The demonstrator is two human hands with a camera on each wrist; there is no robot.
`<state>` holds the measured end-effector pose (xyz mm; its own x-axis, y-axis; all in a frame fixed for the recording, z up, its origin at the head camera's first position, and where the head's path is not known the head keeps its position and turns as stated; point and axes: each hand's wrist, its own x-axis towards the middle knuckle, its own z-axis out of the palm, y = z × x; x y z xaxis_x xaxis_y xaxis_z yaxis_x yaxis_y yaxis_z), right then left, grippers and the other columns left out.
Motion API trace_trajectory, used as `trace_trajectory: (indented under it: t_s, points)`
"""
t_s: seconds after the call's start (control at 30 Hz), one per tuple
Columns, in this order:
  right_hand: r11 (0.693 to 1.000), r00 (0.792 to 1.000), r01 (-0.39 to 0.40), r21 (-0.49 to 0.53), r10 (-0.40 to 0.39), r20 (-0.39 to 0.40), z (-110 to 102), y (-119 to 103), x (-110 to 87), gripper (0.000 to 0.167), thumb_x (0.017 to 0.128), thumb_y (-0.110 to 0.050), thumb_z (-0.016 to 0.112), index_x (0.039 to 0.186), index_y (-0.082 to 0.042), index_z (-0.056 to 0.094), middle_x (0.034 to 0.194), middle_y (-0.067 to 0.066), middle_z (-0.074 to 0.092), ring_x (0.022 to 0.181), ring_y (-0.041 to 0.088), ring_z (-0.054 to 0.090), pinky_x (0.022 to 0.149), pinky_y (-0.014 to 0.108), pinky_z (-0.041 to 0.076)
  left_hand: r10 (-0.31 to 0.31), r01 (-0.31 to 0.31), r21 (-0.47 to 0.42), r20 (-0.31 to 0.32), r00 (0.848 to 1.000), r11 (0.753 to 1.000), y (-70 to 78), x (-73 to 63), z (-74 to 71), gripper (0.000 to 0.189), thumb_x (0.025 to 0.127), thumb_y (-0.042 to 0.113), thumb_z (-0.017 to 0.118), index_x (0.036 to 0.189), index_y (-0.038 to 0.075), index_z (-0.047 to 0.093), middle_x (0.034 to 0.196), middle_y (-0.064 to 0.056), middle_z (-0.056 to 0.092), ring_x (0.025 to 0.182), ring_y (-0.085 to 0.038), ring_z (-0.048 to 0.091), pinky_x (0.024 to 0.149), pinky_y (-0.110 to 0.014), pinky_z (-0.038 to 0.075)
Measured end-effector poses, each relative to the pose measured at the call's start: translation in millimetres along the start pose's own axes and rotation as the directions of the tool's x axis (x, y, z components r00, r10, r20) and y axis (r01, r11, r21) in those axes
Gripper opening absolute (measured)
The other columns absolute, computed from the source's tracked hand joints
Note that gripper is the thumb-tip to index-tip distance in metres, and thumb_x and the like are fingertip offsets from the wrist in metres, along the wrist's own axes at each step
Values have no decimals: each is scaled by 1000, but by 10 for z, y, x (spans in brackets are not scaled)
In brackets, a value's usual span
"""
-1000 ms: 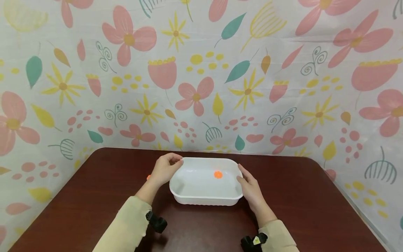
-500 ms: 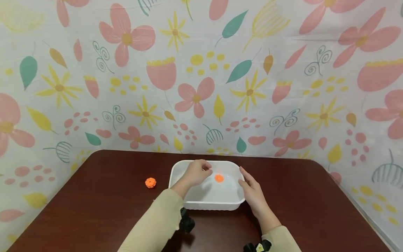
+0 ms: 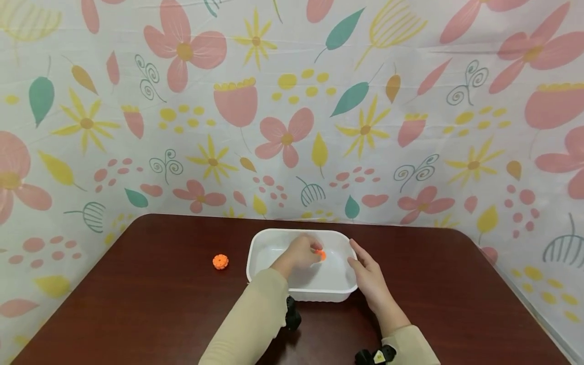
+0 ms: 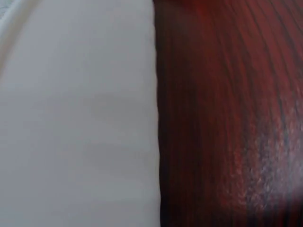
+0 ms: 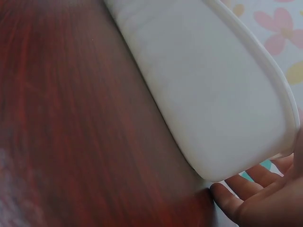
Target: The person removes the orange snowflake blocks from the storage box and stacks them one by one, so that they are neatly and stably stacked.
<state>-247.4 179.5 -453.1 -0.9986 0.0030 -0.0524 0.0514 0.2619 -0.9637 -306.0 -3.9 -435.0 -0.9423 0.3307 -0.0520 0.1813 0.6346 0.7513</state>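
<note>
A white rectangular tray (image 3: 269, 253) with rounded corners sits on the table. Inside it, toward the right, lies a small orange piece (image 3: 323, 255), partly covered by my left fingers. My left hand (image 3: 301, 253) reaches over the front rim, its blurred fingers curled at the orange piece; whether they pinch it is unclear. My right hand (image 3: 370, 276) holds the tray's right end, thumb at the rim. In the right wrist view, the fingers (image 5: 246, 189) lie along the tray's outer end. The left wrist view shows only the tray's outer wall (image 4: 80, 118) and the table.
A round orange piece with a bumpy edge (image 3: 220, 261) lies on the dark brown table (image 3: 150, 304), left of the tray. A floral cloth (image 3: 292, 101) hangs behind the table.
My left hand has left the tray's left rim and moved right, into the tray, down to the orange piece. The other orange piece has come into full view. My right hand stays at the tray's right end.
</note>
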Motion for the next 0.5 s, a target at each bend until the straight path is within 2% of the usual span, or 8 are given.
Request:
trace_trajectory:
  t_s: [0.17, 0.27, 0.37, 0.43, 0.5]
  points:
    - [1000, 1000, 9, 3, -9, -6, 0, -10, -7, 51, 100, -16, 41, 150, -18, 29, 155, 10, 26, 139, 23, 28, 107, 39, 35, 30, -31, 49, 15, 999, 998, -19, 12, 25, 28, 81, 2, 67, 109, 2, 68, 107, -8, 66, 102, -20, 60, 90, -28, 48]
    - [1000, 1000, 21, 6, -21, -8, -1, -5, -13, 51, 100, -17, 42, 149, -18, 29, 155, 10, 27, 138, 23, 30, 99, 24, 40, 77, -78, 113, 18, 997, 991, -26, 10, 37, 26, 80, 2, 68, 107, 2, 69, 100, -7, 68, 95, -17, 60, 86, -24, 47]
    - [1000, 1000, 21, 3, -21, -12, 1, -4, -11, 50, 100, -17, 42, 149, -18, 30, 155, 10, 28, 138, 22, 30, 88, 9, 38, 111, -113, 165, 21, 994, 980, -25, 0, 41, 22, 79, 4, 70, 101, 1, 71, 90, -6, 67, 83, -13, 58, 78, -19, 46]
    - [1000, 1000, 17, 0, -17, -13, 5, -6, -9, 50, 100, -17, 42, 149, -18, 30, 154, 9, 28, 138, 22, 29, 83, 4, 36, 111, -115, 180, 32, 993, 977, -24, -10, 40, 21, 78, 5, 73, 99, 1, 71, 85, -6, 66, 77, -10, 56, 73, -17, 45]
    - [1000, 1000, 14, -2, -14, -11, 7, -10, -4, 50, 100, -16, 42, 149, -18, 30, 154, 9, 28, 138, 21, 29, 84, 5, 36, 88, -93, 175, 41, 995, 980, -16, -26, 29, 20, 78, 5, 74, 97, 1, 71, 84, -5, 65, 74, -8, 53, 71, -17, 44]
